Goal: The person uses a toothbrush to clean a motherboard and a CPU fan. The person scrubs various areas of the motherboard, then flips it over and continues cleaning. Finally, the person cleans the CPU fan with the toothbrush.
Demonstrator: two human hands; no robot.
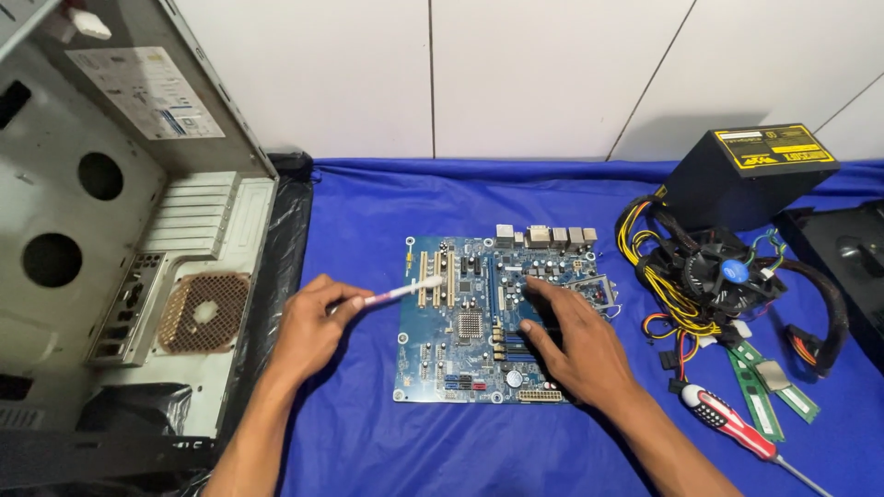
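A blue computer motherboard lies flat on a blue cloth. My left hand holds a small brush with a pink-and-white handle; its white tip rests over the slots on the board's left side. My right hand presses flat on the board's right part, its fingers spread beside the square processor socket.
An open grey computer case stands on its side at the left. At the right are a black power supply with bundled cables, a round cooler fan, green memory sticks and a red-handled screwdriver.
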